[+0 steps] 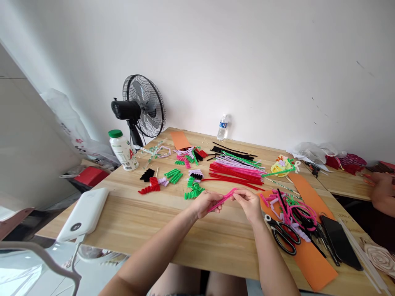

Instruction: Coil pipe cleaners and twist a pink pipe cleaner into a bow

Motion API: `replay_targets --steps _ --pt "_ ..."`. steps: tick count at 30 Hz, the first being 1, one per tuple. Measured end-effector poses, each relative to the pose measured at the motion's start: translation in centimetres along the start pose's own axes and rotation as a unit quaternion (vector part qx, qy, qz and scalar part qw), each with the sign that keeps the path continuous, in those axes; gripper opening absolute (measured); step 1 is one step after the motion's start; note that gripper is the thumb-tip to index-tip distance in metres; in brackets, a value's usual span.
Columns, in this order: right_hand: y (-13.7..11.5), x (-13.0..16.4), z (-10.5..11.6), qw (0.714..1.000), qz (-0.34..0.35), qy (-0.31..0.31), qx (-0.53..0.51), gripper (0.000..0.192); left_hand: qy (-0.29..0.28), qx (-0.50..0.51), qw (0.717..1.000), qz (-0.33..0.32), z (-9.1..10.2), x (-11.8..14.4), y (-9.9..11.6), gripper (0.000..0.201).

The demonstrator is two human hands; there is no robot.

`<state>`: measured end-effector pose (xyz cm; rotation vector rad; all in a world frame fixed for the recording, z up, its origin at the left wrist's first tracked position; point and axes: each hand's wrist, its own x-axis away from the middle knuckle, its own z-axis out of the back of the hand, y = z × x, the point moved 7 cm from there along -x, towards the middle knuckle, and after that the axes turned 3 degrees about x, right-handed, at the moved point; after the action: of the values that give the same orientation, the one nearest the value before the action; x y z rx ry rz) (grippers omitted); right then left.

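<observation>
Between my two hands, above the front of the wooden table, is a bent pink pipe cleaner. My left hand grips its lower end with the fingers curled round it. The upper end is pinched between thumb and fingers of my right hand. Just beyond lie bundles of straight red pipe cleaners, with lilac pipe cleaners, green and black ones behind them. Left of my left hand are coiled green pieces, a coiled red piece and a black coiled piece.
Scissors lie on orange card at the right, near mixed pipe-cleaner scraps and a black phone. A white bottle, a fan and a power bank stand left. A water bottle is at the back. Another person's arm shows far right.
</observation>
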<state>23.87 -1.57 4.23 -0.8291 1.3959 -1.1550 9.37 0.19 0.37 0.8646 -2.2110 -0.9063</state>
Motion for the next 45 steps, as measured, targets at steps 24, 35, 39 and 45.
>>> replay_targets --steps 24,35,39,45 --pt "-0.1 0.3 -0.9 0.999 -0.029 -0.034 -0.009 0.017 -0.039 0.013 0.997 0.07 -0.5 0.0 -1.2 0.013" --pt "0.4 0.3 -0.9 0.998 -0.042 -0.048 -0.025 0.02 -0.056 0.027 0.997 0.055 -0.7 -0.1 -0.9 0.015" --pt "0.8 0.3 -0.8 0.997 -0.051 -0.05 -0.027 0.023 -0.062 0.025 0.996 0.057 -0.7 0.0 -0.8 0.017" --pt "0.7 0.3 -0.9 0.997 -0.042 -0.057 -0.042 0.021 -0.054 0.031 0.996 0.069 -0.8 0.1 -0.8 0.017"
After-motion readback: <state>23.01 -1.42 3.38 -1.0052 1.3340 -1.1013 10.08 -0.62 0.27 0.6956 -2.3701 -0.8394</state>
